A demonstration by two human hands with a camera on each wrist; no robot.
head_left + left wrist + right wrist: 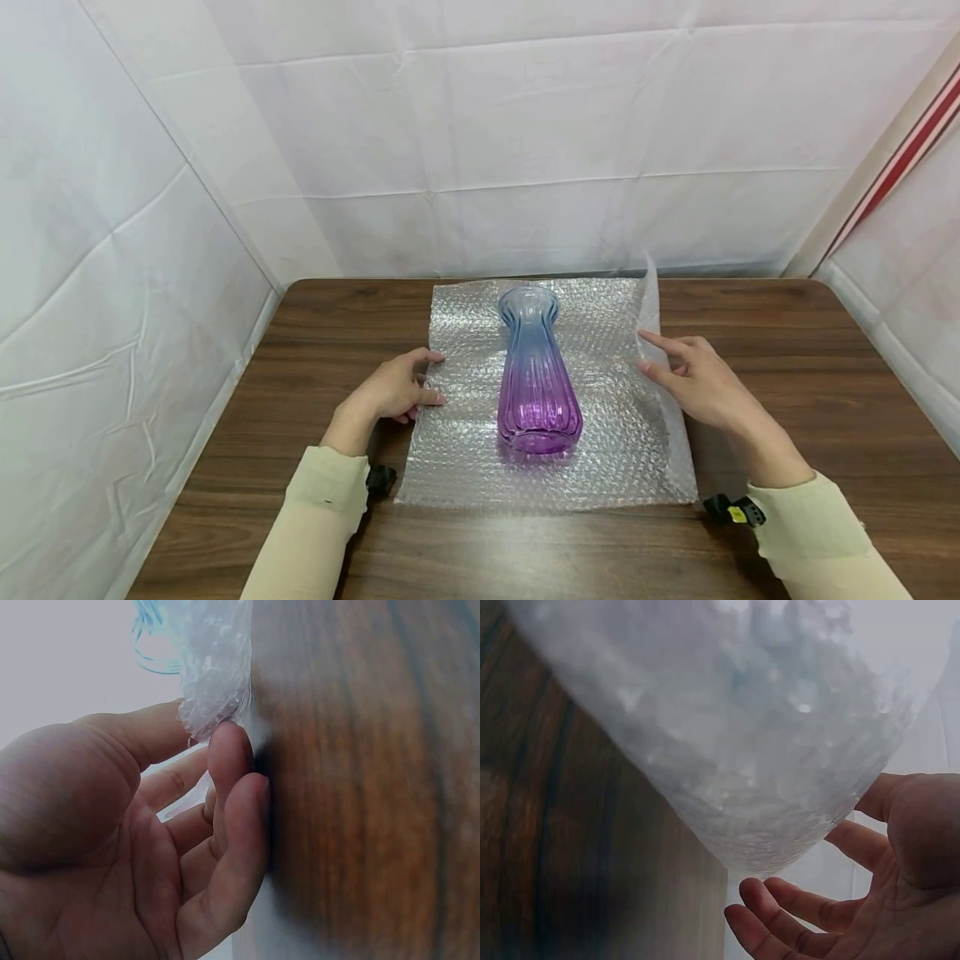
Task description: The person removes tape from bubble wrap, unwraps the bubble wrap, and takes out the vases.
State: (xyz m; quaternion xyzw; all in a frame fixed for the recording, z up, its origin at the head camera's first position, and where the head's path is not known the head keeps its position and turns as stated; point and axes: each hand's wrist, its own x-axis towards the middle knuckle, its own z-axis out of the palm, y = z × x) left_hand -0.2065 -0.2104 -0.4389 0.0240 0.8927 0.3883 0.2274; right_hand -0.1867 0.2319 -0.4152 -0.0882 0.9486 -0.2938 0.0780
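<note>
A ribbed glass vase (536, 375), blue at the neck and purple at the base, lies on its side on a sheet of bubble wrap (457, 450), its mouth toward the wall. My left hand (390, 387) grips the sheet's left edge, thumb and index finger over the plastic. In the left wrist view, that edge of bubble wrap (214, 682) runs between thumb and fingers, with the other fingers curled near the table. On the opposite side my right hand (701, 379) holds the right edge, which stands raised. The right wrist view has the wrap (742, 772) bent up beside the fingers.
Dark wood-grain table (337, 325) lies under everything, its far edge close to a white fabric wall (525, 150). More white sheeting (112, 292) rises at the left. A red stripe (911, 158) runs down the right corner. Small black devices sit at both wrists.
</note>
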